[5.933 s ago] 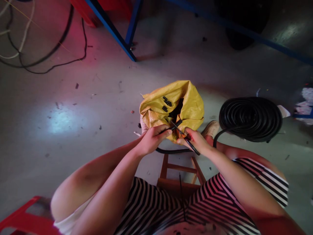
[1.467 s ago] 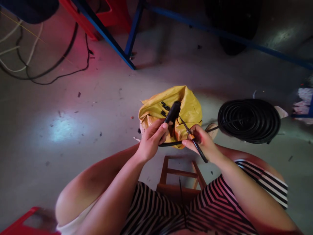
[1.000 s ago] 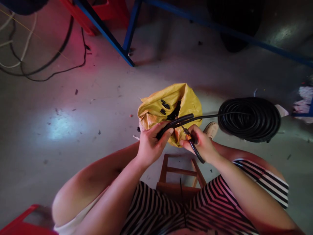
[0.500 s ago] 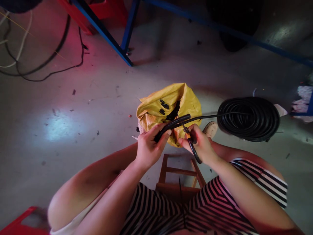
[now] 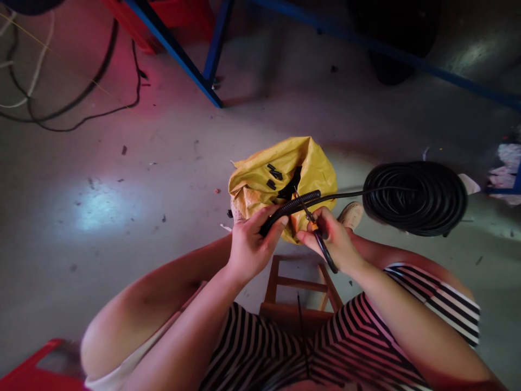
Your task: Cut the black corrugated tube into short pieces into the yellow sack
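My left hand (image 5: pixel 254 239) is closed around a black tube (image 5: pixel 337 195) and a short ribbed black piece (image 5: pixel 307 199) lying alongside it. Scissors (image 5: pixel 323 247) with dark handles and an orange part near the pivot are in my right hand (image 5: pixel 340 239), its fingers wrapped round the handles. Their blades cross the tube just right of my left fingertips; whether they have cut into it I cannot tell. Under both hands sits an open yellow bag (image 5: pixel 264 157), with several short black cut pieces (image 5: pixel 274 172) on its folded side. The tube runs right to a large black coil (image 5: pixel 415 220).
A small wooden stool frame (image 5: pixel 301 283) stands between my legs. Ahead are blue metal legs (image 5: pixel 211 49) and a red stool (image 5: pixel 179 21). Loose cables (image 5: pixel 93 87) lie at the far left. Another red plastic edge (image 5: pixel 32 366) shows at lower left.
The scissors' handle has turned slightly, and its loop looks narrower. The whole view has shifted a little; both hands keep their hold.
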The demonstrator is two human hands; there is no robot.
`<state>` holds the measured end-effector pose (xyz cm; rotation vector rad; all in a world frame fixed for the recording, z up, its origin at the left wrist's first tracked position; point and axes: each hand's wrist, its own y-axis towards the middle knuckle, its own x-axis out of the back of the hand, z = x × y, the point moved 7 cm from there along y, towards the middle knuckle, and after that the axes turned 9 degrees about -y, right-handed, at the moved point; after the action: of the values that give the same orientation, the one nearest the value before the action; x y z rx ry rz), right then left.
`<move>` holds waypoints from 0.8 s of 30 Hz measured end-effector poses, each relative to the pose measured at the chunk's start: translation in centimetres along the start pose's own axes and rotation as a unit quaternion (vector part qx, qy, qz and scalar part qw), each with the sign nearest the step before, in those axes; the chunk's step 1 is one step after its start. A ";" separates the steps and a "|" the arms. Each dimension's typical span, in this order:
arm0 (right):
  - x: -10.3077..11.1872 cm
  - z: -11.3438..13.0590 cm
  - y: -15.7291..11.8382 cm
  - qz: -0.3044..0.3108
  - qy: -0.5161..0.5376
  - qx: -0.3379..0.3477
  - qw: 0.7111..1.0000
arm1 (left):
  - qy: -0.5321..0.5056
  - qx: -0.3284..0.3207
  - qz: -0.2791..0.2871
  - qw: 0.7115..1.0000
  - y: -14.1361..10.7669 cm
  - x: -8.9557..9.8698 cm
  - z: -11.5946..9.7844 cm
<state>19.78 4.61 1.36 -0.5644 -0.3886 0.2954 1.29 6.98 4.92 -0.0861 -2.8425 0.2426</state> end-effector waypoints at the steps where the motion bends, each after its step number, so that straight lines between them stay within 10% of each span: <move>1: 0.0 0.0 0.0 0.000 0.003 -0.001 1.000 | 0.001 0.001 0.001 1.000 0.0 0.0 0.0; 24: -0.1 -0.2 0.6 -0.002 -0.110 0.010 0.994 | -0.118 0.111 0.123 0.979 0.7 -0.7 1.4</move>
<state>19.67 4.96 0.89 -0.5123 -0.5989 0.3598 1.56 7.41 3.26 -0.3865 -3.0108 0.6617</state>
